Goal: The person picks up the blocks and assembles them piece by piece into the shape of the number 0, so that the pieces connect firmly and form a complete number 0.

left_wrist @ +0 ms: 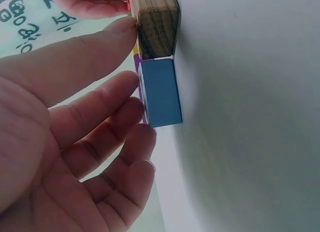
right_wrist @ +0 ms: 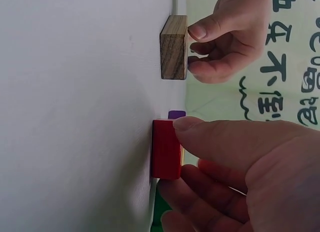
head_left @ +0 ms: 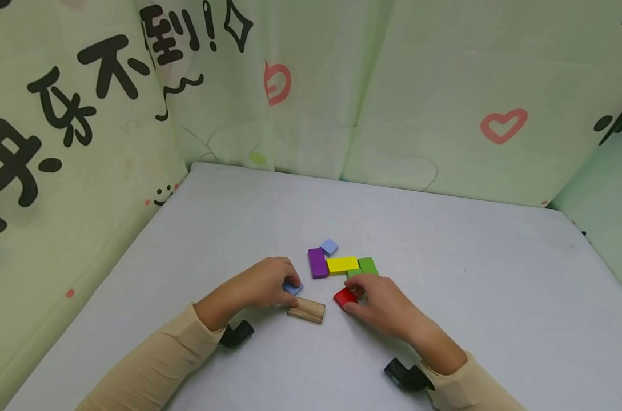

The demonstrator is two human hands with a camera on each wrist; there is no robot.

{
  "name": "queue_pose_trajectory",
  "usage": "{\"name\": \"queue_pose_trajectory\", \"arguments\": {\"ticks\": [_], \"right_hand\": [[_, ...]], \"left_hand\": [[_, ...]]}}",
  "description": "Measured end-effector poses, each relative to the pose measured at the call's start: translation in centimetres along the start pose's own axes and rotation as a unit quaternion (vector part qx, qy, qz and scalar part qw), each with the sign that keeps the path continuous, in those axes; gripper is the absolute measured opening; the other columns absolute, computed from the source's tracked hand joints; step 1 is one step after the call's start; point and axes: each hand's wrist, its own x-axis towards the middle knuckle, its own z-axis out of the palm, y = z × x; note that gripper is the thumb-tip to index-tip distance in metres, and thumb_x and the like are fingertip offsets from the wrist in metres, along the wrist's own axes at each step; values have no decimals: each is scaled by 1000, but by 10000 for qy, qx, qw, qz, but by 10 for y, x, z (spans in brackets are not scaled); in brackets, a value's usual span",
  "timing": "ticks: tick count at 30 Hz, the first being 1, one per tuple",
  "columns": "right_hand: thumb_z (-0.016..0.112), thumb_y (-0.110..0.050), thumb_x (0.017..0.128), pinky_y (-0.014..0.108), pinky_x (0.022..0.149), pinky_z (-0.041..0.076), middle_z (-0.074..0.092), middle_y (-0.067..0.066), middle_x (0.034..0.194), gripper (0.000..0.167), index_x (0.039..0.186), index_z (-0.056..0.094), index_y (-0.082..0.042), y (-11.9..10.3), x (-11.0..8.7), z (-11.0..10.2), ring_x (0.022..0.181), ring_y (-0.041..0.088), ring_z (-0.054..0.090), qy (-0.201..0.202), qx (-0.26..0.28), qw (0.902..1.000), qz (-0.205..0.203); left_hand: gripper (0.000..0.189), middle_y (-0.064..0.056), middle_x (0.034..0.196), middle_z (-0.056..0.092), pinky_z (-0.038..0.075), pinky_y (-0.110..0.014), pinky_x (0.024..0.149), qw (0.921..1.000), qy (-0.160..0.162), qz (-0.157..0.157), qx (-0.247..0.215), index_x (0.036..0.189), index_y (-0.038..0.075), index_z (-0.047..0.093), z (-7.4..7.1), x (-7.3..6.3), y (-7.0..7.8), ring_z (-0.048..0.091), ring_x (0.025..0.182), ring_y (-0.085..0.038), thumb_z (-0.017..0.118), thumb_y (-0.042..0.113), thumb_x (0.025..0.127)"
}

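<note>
My left hand (head_left: 267, 282) is over a small blue block (head_left: 292, 289) and a wood-grained block (head_left: 307, 311). In the left wrist view the thumb touches the upper edge of the wooden block (left_wrist: 156, 29), and loosely bent fingertips are at the blue block (left_wrist: 161, 93) beside it. With thumb and fingers, my right hand (head_left: 382, 302) pinches a red block (head_left: 344, 298) at its two ends. The red block (right_wrist: 166, 149) stays low at the table surface in the right wrist view.
Just beyond the hands lie a purple block (head_left: 318, 264), a yellow block (head_left: 343, 265), a green block (head_left: 368, 266) and a second blue block (head_left: 329, 247). Printed cloth (head_left: 418, 103) hangs along the far and side edges of the white table (head_left: 470, 274).
</note>
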Motion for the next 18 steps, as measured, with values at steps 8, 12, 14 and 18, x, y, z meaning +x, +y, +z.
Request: {"name": "queue_pose_trajectory", "arguments": {"ticks": [8,12,14,18], "right_hand": [[79,-13,87,38,86,54,67,4,106,35,118,67,-2,-2,3,2,95,19,61,53,-113,9999,-88],[79,-12,87,38,84,54,67,4,104,33,115,67,-2,-2,4,3,93,18,61,70,-93,9998,-177],[79,-12,87,38,84,54,66,3,103,31,114,67,-2,-2,4,4,93,18,61,73,-67,9997,-210],[79,-12,87,37,83,54,66,2,101,30,113,67,-3,-4,5,5,92,18,61,58,-59,9997,-250]], "left_hand": [[25,-1,101,63,53,-31,88,10000,5,-76,32,103,5,75,1,0,0,59,95,-18,84,15,83],[25,-1,101,63,53,-31,88,9999,-4,-90,60,104,5,75,0,0,0,59,95,-18,84,15,83],[25,-1,101,63,53,-31,88,9999,-9,-87,71,104,5,75,0,1,0,59,95,-18,84,15,83],[25,-1,101,63,53,-31,88,9999,-19,-76,83,104,5,75,0,1,0,59,95,-18,84,15,83]]}}
